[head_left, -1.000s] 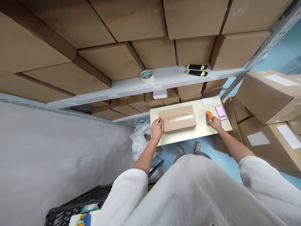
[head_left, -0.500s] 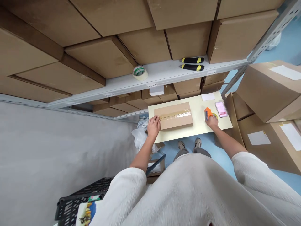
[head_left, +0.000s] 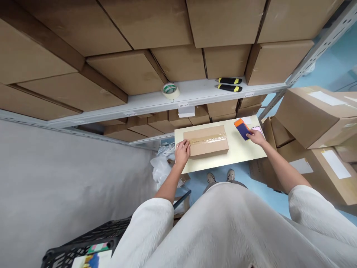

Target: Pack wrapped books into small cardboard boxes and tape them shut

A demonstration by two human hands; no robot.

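A closed cardboard box (head_left: 208, 149) lies on the pale yellow tabletop (head_left: 206, 165), with a strip of shiny brown tape (head_left: 208, 139) along the middle of its top. My left hand (head_left: 182, 152) grips the box's left end, its bent fingertips pressing on the top by the end of the tape. To the right of the box, my right hand (head_left: 256, 137) is closed on an orange and dark blue tape dispenser (head_left: 243, 130), tilted above the tabletop. The dispenser's roll is hidden in this view. A phone (head_left: 257, 128) lies partly behind the right hand.
On the shelf (head_left: 195, 89) ahead are a masking tape roll (head_left: 170, 91) and two utility knives (head_left: 229, 84), with cardboard boxes (head_left: 178, 65) behind them. Large cartons (head_left: 315, 119) stack up at the right. A black crate (head_left: 83, 242) is at lower left, beside the grey wall (head_left: 69, 178).
My right hand has lifted the tape dispenser from the tabletop's right side and turned it, showing its dark blue side. My left hand stays at the box's left end. The view has shifted slightly.
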